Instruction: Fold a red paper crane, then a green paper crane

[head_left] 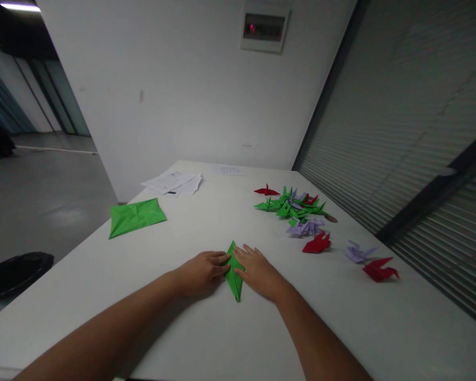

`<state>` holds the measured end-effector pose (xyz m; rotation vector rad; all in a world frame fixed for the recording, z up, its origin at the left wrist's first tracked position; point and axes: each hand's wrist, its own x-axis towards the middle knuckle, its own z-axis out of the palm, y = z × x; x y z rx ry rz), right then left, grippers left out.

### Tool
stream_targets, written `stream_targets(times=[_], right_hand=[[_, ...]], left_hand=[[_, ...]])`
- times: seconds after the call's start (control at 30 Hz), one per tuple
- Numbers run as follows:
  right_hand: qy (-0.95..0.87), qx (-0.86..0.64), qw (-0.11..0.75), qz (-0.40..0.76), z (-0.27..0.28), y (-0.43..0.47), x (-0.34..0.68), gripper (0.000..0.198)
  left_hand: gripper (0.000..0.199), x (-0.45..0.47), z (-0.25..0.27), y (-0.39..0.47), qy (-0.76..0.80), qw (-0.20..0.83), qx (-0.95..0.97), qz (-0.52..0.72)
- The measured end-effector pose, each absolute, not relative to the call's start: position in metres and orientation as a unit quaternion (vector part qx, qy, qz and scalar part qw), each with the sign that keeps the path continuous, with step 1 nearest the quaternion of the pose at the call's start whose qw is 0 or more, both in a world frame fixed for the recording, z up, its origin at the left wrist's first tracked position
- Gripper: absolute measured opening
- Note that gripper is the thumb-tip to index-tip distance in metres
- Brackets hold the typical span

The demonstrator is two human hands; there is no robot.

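A green folded paper diamond (pixel 235 280), long and narrow, lies on the white table in front of me with its points toward and away from me. My left hand (pixel 203 271) rests at its left edge, fingers stretched onto the paper and thumb lower down. From the other side, my right hand (pixel 259 269) lies flat with its fingers spread, the fingertips touching the paper's right edge. Both hands are open, pressing on the sheet and partly covering its sides.
A pile of folded paper cranes (pixel 293 206), green, purple and red, sits at the right. Nearer are a red crane (pixel 380 270) and a purple crane (pixel 359 252). Green paper (pixel 138 217) and printed sheets (pixel 173 182) lie left. A black-lined bin (pixel 18 272) stands beside the table (pixel 115 280).
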<state>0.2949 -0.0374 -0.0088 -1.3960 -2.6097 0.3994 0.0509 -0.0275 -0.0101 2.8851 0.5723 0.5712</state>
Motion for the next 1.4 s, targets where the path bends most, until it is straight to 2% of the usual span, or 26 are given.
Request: stream_targets(times=[0.13, 0.27, 0.5, 0.67, 0.87, 0.93, 1.17, 1.4], right_hand=[[-0.874, -0.466, 0.042, 0.131, -0.007, -0.035, 0.299, 0.064], [-0.879, -0.46, 0.045, 0.12, -0.009, -0.034, 0.296, 0.075], [-0.88, -0.458, 0.058, 0.111, -0.011, -0.035, 0.291, 0.07], [-0.878, -0.451, 0.093, 0.134, -0.011, -0.036, 0.294, 0.059], [-0.879, -0.374, 0.232, 0.185, -0.001, -0.04, 0.298, 0.036], [-0.88, -0.351, 0.254, 0.195, 0.004, -0.043, 0.297, 0.03], [-0.883, -0.346, 0.262, 0.18, 0.013, -0.047, 0.298, 0.015], [-0.904, -0.358, 0.183, 0.145, 0.011, -0.044, 0.306, 0.016]], left_hand=[[0.032, 0.046, -0.012, -0.023, 0.191, 0.067, 0.964, 0.173], [0.031, 0.044, -0.013, -0.02, 0.211, 0.068, 0.96, 0.17], [0.03, 0.043, -0.012, -0.02, 0.205, 0.059, 0.961, 0.174], [0.03, 0.046, -0.003, -0.026, 0.186, 0.039, 0.964, 0.185], [0.027, 0.047, 0.003, -0.031, 0.204, 0.047, 0.962, 0.177], [0.028, 0.046, 0.002, -0.031, 0.205, 0.047, 0.962, 0.173], [0.026, 0.043, -0.005, -0.027, 0.225, 0.026, 0.958, 0.174], [0.024, 0.04, -0.005, -0.027, 0.23, 0.032, 0.958, 0.17]])
